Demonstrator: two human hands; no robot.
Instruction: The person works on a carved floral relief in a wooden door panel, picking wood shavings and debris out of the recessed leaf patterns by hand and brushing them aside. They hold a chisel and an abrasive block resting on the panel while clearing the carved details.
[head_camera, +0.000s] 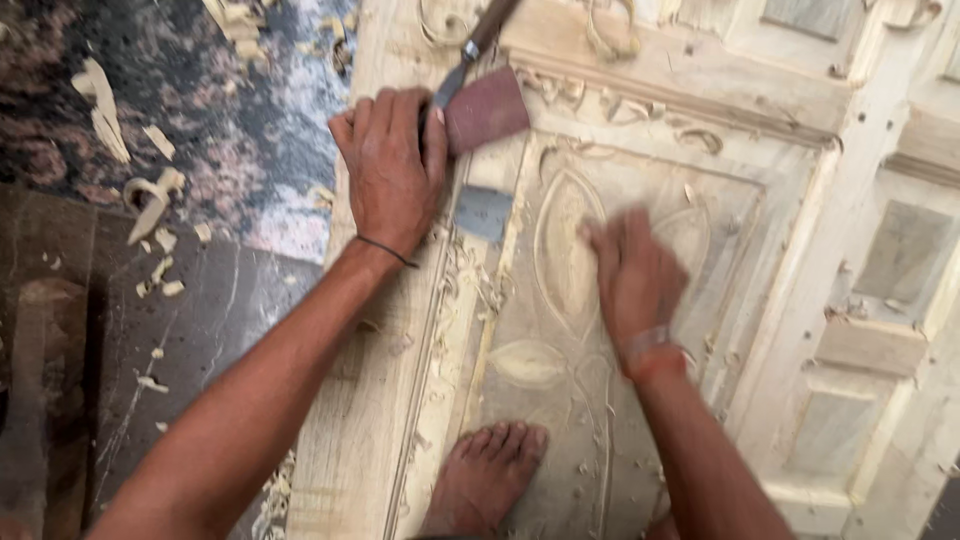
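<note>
A woodworker's left hand (392, 165) lies flat, grasping nothing, beside a chisel (478, 80) on the carved door panel (560, 330), while the blurred right hand (632, 275), grip unreadable, best brushes shavings lightly clear of that chisel.

Left hand (392, 165) and foot (487, 478) rest on carved panel (560, 330).

Chisel (478, 50) + sandpaper (487, 108) block top of panel (560, 400); foot (487, 475) blocks bottom; centre btw free.

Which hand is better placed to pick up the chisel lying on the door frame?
Left. The left hand rests flat on the carved door, its fingertips touching the chisel. The right hand is blurred, further down over the carved panel.
</note>
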